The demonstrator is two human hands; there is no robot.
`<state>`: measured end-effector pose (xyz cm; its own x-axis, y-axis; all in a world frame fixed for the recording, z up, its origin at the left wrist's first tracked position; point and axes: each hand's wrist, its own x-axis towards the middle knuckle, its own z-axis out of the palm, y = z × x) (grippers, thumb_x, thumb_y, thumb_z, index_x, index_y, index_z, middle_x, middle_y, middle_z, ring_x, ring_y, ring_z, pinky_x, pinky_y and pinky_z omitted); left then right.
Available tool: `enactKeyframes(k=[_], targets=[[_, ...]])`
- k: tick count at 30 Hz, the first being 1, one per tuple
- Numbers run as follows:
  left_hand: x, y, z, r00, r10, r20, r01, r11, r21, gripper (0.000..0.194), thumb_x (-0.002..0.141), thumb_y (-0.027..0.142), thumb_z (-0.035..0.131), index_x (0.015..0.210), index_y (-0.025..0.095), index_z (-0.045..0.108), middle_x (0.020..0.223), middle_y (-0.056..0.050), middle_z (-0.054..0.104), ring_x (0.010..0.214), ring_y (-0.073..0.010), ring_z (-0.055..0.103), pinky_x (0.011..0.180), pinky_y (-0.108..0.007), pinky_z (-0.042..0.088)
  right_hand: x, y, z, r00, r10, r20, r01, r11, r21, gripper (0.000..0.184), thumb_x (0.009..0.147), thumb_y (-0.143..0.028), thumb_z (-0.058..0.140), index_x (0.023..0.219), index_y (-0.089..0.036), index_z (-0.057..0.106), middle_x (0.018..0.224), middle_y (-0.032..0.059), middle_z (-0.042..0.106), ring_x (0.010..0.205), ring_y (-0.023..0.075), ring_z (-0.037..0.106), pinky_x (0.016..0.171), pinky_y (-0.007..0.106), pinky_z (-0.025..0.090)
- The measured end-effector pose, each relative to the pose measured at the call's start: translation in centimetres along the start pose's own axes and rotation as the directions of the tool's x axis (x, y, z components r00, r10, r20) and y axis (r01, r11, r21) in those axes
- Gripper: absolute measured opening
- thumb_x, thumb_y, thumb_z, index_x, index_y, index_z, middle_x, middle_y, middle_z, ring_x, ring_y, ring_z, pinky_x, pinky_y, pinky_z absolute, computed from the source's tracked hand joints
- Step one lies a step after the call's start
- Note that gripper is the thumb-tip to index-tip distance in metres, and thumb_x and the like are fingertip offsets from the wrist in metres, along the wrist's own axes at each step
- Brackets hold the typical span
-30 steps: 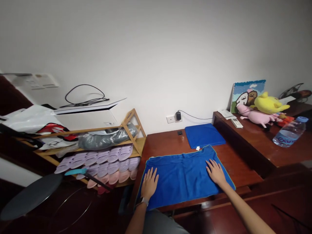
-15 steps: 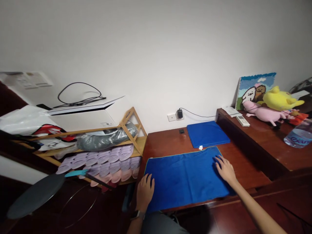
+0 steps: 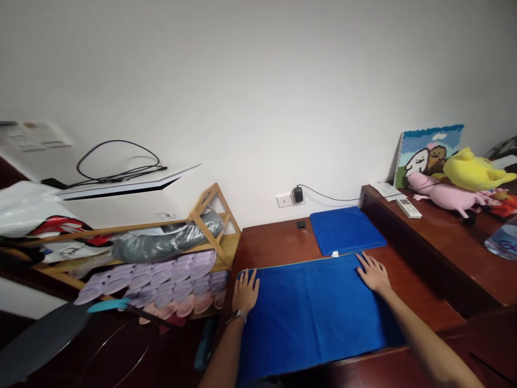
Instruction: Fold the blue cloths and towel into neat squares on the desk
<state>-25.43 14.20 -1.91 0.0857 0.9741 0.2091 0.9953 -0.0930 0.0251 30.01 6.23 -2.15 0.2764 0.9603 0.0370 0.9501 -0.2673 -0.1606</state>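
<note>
A pale wall rises behind the reddish-brown wooden desk, and to the desk's left stands a light wooden rack, while a dark-red wooden cabinet top sits raised to its right. Across the front part of the desk, reaching to about its front edge, a blue cloth lies spread nearly flat, with a soft crease running down its middle. Left of the desk, the rack carries a white box, a grey bundle in clear plastic and rows of lilac slippers above pink ones. At the desk's back right, a folded blue cloth lies with a small white tag at its near edge. To the right of the desk are a picture of two cartoon dogs, a pink plush toy and a yellow plush toy. On the desk's left side, the left hand rests palm down on the spread cloth's far left corner, fingers straight and slightly parted; towards the desk's right, the right hand lies at the far right corner, fingers extended and spread, gripping nothing visible. A white remote control lies right of the desk, and a black plug adapter is on the wall behind it.
</note>
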Motion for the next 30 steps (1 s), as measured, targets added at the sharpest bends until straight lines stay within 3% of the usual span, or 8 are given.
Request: enactKeyframes(k=[5,9,13,18,24,30], targets=[[-0.1,0.2,-0.9,0.998,0.031,-0.053,-0.030,1.000,0.007,0.057,0.104,0.041,0.037,0.156,0.024,0.051,0.163,-0.012,0.048,0.151,-0.0345,0.042,0.122,-0.058,0.035,0.6,-0.2,-1.1,0.999,0.018,0.040,-0.018,1.000,0.000,0.064,0.101,-0.053,0.030,0.164,-0.037,0.034,0.172,-0.0004,0.034,0.153,0.0264,0.035,0.123,0.051,0.028],[-0.1,1.2,-2.1,0.983,0.159,-0.088,-0.162,0.987,-0.023,0.054,0.103,0.036,0.040,0.154,0.024,0.054,0.162,-0.012,0.049,0.151,-0.0339,0.043,0.123,-0.056,0.033,1.2,-0.5,-1.7,0.998,0.002,0.066,-0.001,1.000,-0.012,0.064,0.100,-0.058,0.033,0.161,-0.039,0.038,0.167,0.0017,0.041,0.149,0.0307,0.039,0.121,0.055,0.030],[0.4,4.2,-2.1,0.967,0.248,-0.056,-0.252,0.963,-0.098,0.052,0.106,0.043,0.040,0.156,0.032,0.050,0.165,-0.007,0.046,0.153,-0.0322,0.038,0.125,-0.055,0.030,1.1,-0.8,-0.8,0.999,0.048,0.025,-0.048,0.999,-0.024,0.064,0.104,-0.055,0.023,0.165,-0.037,0.030,0.171,0.0001,0.035,0.154,0.0321,0.032,0.126,0.062,0.016],[1.5,6.4,-1.2,0.984,0.172,0.037,-0.168,0.982,-0.088,0.056,0.106,0.053,0.038,0.158,0.035,0.047,0.169,-0.006,0.038,0.156,-0.0355,0.032,0.125,-0.060,0.026,1.3,-0.8,-0.4,0.988,0.135,0.068,-0.135,0.991,-0.006,0.067,0.103,-0.056,0.019,0.167,-0.036,0.022,0.175,-0.0041,0.023,0.160,0.0344,0.018,0.127,0.064,0.014],[2.1,6.3,-1.3,0.988,0.118,0.096,-0.112,0.992,-0.064,0.058,0.105,0.056,0.037,0.160,0.037,0.042,0.170,-0.008,0.036,0.157,-0.0370,0.030,0.124,-0.063,0.023,1.7,1.1,-1.3,0.998,0.000,0.057,-0.001,1.000,0.014,0.067,0.103,-0.058,0.026,0.166,-0.035,0.029,0.173,-0.0021,0.029,0.156,0.0329,0.030,0.126,0.055,0.026],[2.2,6.3,-1.2,0.994,0.091,0.066,-0.089,0.995,-0.034,0.058,0.105,0.055,0.038,0.160,0.037,0.042,0.170,-0.009,0.035,0.157,-0.0377,0.029,0.123,-0.064,0.025,1.4,1.6,-0.8,0.999,-0.005,0.032,0.004,1.000,0.031,0.068,0.104,-0.059,0.024,0.166,-0.033,0.028,0.173,-0.0036,0.027,0.160,0.0306,0.022,0.129,0.053,0.019]])
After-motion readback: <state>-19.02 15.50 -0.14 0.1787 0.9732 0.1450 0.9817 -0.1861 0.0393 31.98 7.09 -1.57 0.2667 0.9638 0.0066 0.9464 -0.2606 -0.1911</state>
